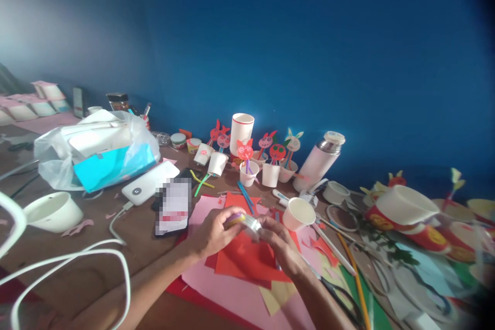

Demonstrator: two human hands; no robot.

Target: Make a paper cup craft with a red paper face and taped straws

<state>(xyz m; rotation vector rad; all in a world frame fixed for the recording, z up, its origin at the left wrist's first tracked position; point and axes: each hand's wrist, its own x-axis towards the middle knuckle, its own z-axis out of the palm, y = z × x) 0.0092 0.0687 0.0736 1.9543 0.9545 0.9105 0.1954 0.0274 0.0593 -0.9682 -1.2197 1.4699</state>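
My left hand (216,233) is closed on the yellow and purple end of a small object (251,225). The fingers of my right hand (280,245) pinch its whitish end, which is blurred, so its kind is unclear. Both hands are above red paper (247,263) lying on pink sheets (211,284). Just past my right hand stands a white paper cup (299,213). Blue straws (246,197) lie beyond my fingers. Behind them, small cups carry paper animal heads on straws, among them an orange cat-eared one (245,149).
A phone (175,206), a white power bank (150,182) and a looping white cable (126,273) lie on the left, near a plastic bag (54,152). Rightward are scissors (340,294), a yellow pencil (353,281) and red-and-white paper cups (406,206). A flask (319,162) leans near the blue wall.
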